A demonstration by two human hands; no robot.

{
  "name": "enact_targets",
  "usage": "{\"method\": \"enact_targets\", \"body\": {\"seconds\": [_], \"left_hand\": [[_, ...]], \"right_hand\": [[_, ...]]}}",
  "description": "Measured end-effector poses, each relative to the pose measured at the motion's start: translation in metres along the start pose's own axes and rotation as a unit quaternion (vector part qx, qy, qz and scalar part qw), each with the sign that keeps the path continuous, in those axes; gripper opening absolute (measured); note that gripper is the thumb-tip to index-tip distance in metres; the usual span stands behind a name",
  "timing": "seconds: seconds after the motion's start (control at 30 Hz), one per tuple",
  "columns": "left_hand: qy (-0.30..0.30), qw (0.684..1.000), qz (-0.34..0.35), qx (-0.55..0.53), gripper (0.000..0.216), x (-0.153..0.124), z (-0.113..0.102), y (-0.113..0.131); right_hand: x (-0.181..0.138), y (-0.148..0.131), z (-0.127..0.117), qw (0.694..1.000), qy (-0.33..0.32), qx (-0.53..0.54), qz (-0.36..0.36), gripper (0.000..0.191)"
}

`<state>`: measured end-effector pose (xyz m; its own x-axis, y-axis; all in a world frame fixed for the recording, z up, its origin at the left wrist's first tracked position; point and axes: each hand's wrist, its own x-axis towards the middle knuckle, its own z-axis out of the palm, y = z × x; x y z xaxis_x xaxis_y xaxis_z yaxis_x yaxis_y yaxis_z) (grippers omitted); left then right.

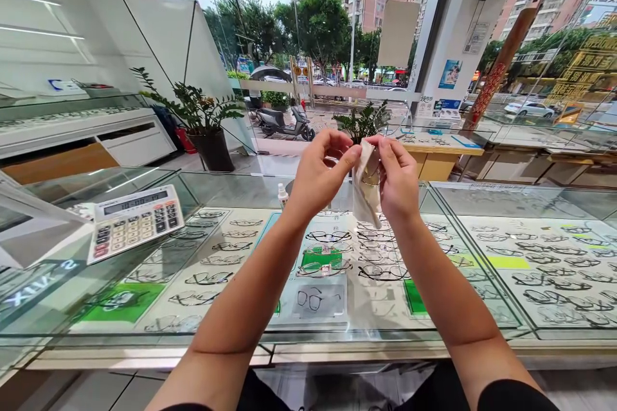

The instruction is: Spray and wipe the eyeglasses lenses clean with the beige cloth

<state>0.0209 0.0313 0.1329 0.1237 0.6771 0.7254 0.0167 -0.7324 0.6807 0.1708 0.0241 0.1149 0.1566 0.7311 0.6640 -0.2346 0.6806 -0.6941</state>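
Observation:
Both my hands are raised above a glass display counter (241, 334). My left hand (321, 170) pinches a pair of thin-rimmed glasses (373, 173) from the left side. My right hand (398, 176) is closed on a pale cleaning cloth (365, 199) wrapped around a lens of the glasses; the cloth hangs down between my hands. Most of the frame is hidden by the cloth and fingers.
Rows of eyeglass frames (332, 250) lie under the counter glass. A calculator (135, 221) sits on the counter at left, a small bottle (283, 194) stands behind my left wrist. Potted plants (202, 115) and a shop window stand beyond.

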Motion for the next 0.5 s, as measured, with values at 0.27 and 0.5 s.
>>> {"method": "enact_targets", "body": {"seconds": [0.27, 0.5], "left_hand": [[-0.138, 0.968, -0.142, -0.152, 0.053, 0.002, 0.001, -0.007], [-0.169, 0.936, -0.176, -0.254, 0.042, 0.001, -0.003, -0.013]], "right_hand": [[0.005, 0.001, -0.005, 0.998, -0.06, 0.009, 0.011, 0.029], [0.004, -0.004, -0.005, 0.993, -0.069, 0.073, 0.063, 0.026]]}}
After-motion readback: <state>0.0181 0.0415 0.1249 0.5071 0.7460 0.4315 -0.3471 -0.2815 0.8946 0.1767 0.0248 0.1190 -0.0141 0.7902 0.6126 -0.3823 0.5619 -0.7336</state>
